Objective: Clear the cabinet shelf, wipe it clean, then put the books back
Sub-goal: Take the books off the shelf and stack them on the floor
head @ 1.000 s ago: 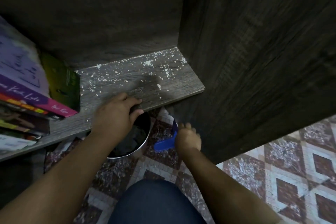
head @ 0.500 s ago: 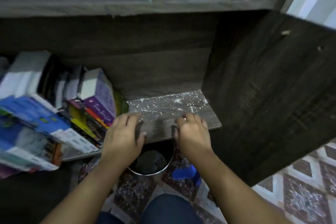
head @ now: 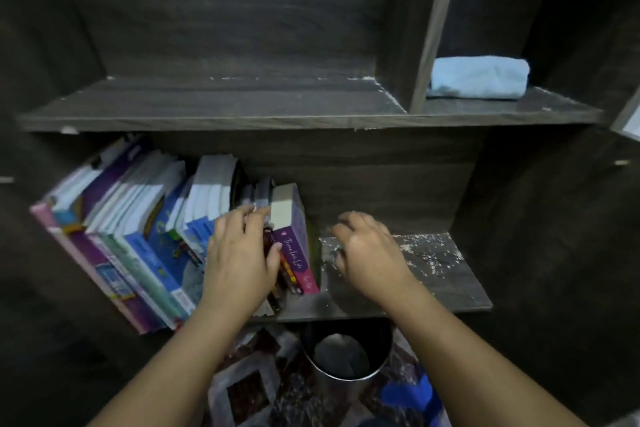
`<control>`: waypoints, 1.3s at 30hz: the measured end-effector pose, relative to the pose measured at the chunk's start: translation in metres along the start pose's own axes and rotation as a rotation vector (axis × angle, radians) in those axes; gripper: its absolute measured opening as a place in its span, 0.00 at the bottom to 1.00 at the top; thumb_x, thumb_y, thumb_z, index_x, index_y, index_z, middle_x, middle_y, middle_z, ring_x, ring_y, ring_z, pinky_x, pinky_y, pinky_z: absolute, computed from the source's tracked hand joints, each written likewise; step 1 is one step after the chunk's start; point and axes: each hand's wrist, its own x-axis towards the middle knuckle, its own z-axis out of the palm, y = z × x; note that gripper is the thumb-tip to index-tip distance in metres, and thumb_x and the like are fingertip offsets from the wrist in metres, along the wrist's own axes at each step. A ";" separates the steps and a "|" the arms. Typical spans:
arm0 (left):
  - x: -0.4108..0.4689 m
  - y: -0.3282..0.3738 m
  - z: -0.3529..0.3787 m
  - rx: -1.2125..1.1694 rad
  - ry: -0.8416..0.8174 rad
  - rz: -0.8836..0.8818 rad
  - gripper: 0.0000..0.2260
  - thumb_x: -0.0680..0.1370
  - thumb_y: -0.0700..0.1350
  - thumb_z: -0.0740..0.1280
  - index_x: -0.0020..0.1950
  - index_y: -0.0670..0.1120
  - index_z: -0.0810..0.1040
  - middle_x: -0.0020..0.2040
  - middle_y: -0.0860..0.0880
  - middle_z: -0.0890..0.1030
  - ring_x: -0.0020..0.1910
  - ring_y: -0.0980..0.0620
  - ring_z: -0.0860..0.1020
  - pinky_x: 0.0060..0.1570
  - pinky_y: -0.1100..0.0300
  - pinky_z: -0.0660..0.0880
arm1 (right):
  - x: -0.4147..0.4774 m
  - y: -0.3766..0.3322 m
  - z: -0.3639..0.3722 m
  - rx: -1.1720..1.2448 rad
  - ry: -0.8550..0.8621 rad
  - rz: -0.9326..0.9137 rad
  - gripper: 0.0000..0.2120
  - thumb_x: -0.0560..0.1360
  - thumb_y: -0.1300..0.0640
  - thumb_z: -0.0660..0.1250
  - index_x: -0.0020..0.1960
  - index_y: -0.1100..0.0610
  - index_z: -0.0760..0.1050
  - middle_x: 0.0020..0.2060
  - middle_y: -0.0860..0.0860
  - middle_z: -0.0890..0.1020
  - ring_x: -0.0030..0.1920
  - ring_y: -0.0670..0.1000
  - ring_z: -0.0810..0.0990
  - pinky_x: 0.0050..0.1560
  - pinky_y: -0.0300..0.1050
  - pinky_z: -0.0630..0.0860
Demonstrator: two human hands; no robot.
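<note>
While the left hand (head: pixel 239 260) lies across the leaning books (head: pixel 138 239), its fingertips (head: pixel 254 211) hook over the tops of a few thin volumes and its thumb presses the spine of the purple book (head: pixel 294 218) just to its right, clasping them. The right hand (head: pixel 367 250), blurred, is loosely curled and holds nothing over the bare, white-speckled end of the shelf (head: pixel 436 274). A metal bin (head: pixel 346 354) stands on the floor below the shelf's edge. A folded blue cloth (head: pixel 479 78) rests on the upper shelf (head: pixel 242 104).
</note>
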 end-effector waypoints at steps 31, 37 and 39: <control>0.006 -0.044 0.002 0.247 -0.063 0.064 0.44 0.65 0.57 0.74 0.75 0.43 0.60 0.69 0.46 0.65 0.73 0.43 0.58 0.73 0.38 0.47 | 0.060 -0.036 0.034 -0.127 -0.275 -0.343 0.42 0.77 0.62 0.64 0.78 0.41 0.40 0.79 0.54 0.46 0.78 0.54 0.48 0.75 0.55 0.55; 0.006 -0.045 0.004 0.255 -0.060 0.059 0.46 0.64 0.57 0.75 0.75 0.42 0.60 0.68 0.45 0.65 0.72 0.43 0.58 0.73 0.38 0.48 | 0.056 -0.027 0.042 -0.048 -0.251 -0.270 0.42 0.75 0.61 0.68 0.76 0.42 0.44 0.78 0.53 0.53 0.78 0.54 0.50 0.75 0.53 0.52; 0.006 -0.045 0.005 0.254 -0.057 0.059 0.46 0.63 0.57 0.76 0.74 0.41 0.61 0.68 0.45 0.65 0.72 0.42 0.58 0.72 0.37 0.48 | 0.054 -0.021 0.041 -0.028 -0.214 -0.248 0.39 0.75 0.61 0.68 0.76 0.44 0.49 0.76 0.54 0.57 0.77 0.56 0.53 0.75 0.54 0.52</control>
